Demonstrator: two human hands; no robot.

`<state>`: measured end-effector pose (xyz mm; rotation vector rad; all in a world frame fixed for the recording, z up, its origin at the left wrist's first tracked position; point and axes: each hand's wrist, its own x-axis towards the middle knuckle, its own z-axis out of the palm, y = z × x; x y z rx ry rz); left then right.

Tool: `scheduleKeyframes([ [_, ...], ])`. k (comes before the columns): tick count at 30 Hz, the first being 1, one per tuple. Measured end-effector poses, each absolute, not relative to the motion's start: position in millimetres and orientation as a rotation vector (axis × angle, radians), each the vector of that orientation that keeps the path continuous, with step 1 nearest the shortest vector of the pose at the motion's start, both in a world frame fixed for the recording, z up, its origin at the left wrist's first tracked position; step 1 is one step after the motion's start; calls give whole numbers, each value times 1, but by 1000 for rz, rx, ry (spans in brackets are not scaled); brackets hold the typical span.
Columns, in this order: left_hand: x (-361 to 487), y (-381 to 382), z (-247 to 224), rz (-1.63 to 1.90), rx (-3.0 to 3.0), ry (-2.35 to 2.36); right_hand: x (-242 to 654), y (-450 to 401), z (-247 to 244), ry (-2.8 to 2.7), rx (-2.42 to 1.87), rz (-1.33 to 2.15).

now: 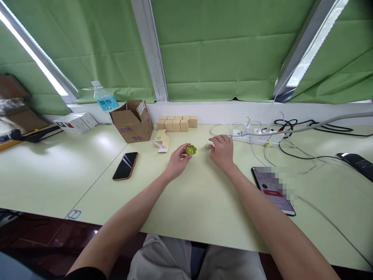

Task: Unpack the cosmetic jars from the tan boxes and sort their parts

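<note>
My left hand (pixel 177 161) grips a small green scalloped cup (pixel 190 150) between thumb and fingers, just above the pale table (pixel 198 194). To its right, my right hand (pixel 222 152) is closed around a small white object (pixel 209 144), mostly hidden by the fingers. An opened small carton (pixel 162 140) with its flaps out lies behind and left of my left hand. Behind it, several small tan boxes (pixel 176 124) stand in a row near the wall.
An open cardboard box (pixel 132 126) and a bottle (pixel 105 99) stand back left, with a dark phone (pixel 126 166) nearer. Beside my right forearm lies a lit phone (pixel 272 188). A power strip (pixel 258 136) with tangled cables sits back right.
</note>
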<state>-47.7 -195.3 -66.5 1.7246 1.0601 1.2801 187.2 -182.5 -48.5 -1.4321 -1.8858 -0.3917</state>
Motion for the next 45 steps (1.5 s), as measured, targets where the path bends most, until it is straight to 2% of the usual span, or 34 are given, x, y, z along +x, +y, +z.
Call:
scheduleKeyframes([
  [7,-47,-200,-64,1254,1718,913,155,-222,-55,-1796,-1067,-386],
  [14,-42,-216,-56,1164,1855,859,154,-229,-51,-1870,-1049,-418],
  [18,-42,-223,-52,1117,1855,837,154,-233,-51,-1921,-1067,-202],
  [25,-41,-219,-48,1171,1386,667,154,-234,-52,-1796,-906,104],
  [38,-49,-210,-49,958,1177,663,151,-238,-48,-1712,-849,198],
  [45,-48,-208,-49,1001,1149,717,152,-240,-45,-1769,-849,198],
])
